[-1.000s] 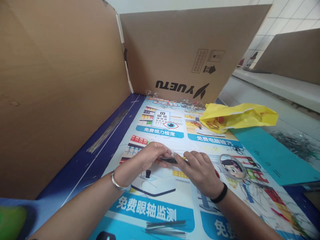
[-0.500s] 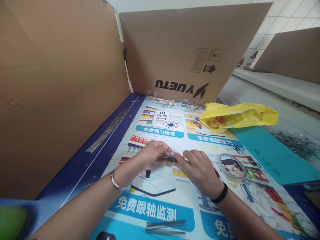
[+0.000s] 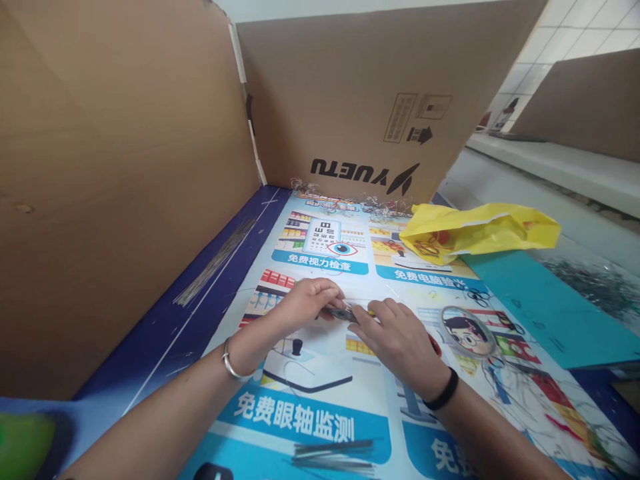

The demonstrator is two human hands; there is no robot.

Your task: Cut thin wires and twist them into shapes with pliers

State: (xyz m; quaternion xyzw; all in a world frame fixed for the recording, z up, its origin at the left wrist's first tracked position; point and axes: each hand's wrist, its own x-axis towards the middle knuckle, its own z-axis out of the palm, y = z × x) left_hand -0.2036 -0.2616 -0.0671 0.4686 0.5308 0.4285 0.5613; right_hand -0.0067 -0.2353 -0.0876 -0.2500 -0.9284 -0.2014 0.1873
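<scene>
Pliers (image 3: 345, 313) are held above the middle of the printed poster (image 3: 320, 363) on the desk (image 3: 150, 363), their head toward the left, with the right hand (image 3: 395, 337) wrapped around the handles — bits of yellow and red show at the grip. Left hand (image 3: 316, 298), thumb and fingers drawn together beside the pliers' head, pinches a thin wire (image 3: 361, 300), its fingertips partly hidden. Short metal strips (image 3: 333, 450) lie nearest the person, a longer wire bundle (image 3: 215, 263) to the left, a clear ring-shaped roll (image 3: 490, 343) right of the right hand, and a yellow plastic bag (image 3: 500, 230) farther back.
</scene>
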